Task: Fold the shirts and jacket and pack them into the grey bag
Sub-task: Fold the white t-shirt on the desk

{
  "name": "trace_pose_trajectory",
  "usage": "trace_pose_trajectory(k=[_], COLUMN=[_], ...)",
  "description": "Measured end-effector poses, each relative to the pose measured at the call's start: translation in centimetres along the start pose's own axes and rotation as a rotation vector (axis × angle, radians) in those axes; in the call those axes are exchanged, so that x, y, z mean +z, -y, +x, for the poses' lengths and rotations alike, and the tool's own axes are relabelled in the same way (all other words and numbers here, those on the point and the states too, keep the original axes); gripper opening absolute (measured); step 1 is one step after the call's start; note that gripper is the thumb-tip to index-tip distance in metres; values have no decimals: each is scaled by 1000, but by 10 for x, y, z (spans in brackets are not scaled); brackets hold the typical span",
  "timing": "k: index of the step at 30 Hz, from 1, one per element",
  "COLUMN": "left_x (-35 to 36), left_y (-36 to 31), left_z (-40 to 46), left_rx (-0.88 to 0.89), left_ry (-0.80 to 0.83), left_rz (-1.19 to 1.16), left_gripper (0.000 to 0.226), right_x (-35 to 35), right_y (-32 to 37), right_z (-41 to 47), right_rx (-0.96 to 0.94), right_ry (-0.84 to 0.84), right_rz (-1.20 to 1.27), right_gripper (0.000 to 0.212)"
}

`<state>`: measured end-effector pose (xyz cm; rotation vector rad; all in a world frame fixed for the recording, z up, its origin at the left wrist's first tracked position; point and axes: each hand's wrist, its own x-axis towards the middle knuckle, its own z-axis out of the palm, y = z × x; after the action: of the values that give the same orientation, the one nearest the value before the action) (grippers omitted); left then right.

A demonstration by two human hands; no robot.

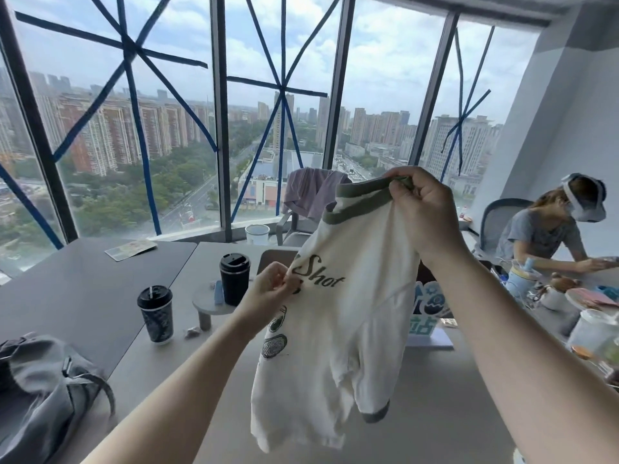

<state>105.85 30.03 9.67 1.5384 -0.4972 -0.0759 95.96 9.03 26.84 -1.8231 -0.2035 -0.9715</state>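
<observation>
Above the table (435,413), both hands, left (273,289) and right (423,209), pinch the hanging white shirt (338,329).

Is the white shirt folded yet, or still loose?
Not folded. The white T-shirt hangs loose in the air, right hand gripping its green collar, left hand pinching the front; its body droops crumpled above the table.

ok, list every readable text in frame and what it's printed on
"Shot": dark script on the white T-shirt, the word before it hidden in the fold.
"站": on the blue-green sign behind the shirt, the rest covered.
Card on the far table: print too small to read.
</observation>
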Motion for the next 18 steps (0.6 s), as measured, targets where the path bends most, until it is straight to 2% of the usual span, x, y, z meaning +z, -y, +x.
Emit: trace_pose_trajectory(k=[3,5,9,11,14,16,18], left_x=[5,6,4,3,3,1,-2], left_y=[21,26,17,20,44,58,60], left_z=[-5,-7,-7,-9,-18,-18,-17], left_rx=[-50,-57,-19,-59,-190,-227,-235], left_ry=[124,93,-89,7,254,261,178], left_rz=[263,329,82,109,360,413,302], left_gripper=[11,15,25,22,23,21,22], right_x=[-1,-3,-15,-19,-18,-15,-18], right_y=[5,9,13,12,12,13,12], right_z=[1,1,7,11,10,8,8], right_rx=[-11,-24,-43,-32,-34,-51,-64], right_ry=[9,11,-97,-130,-76,-52,-102], right_rz=[-10,-13,-19,-24,-36,-26,-2], right_gripper=[17,17,18,19,19,18,18])
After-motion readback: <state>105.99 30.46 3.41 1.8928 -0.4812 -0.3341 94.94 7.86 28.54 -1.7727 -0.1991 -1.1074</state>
